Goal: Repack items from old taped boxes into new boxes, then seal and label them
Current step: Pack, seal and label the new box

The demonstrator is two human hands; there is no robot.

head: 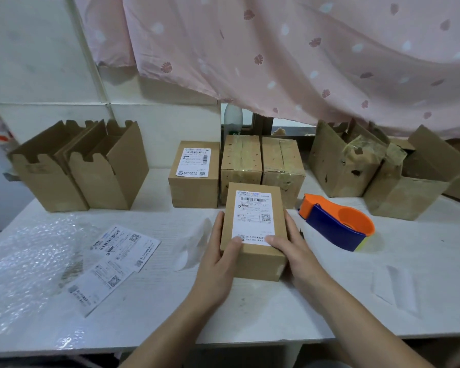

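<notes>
Left hand (218,251) and right hand (292,245) grip the labelled box (252,235), thumbs pressing its label (254,216).

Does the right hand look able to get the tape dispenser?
Probably yes: the dispenser lies just beside the right hand with bare table between them. The hand would first have to let go of the box it holds.
</notes>
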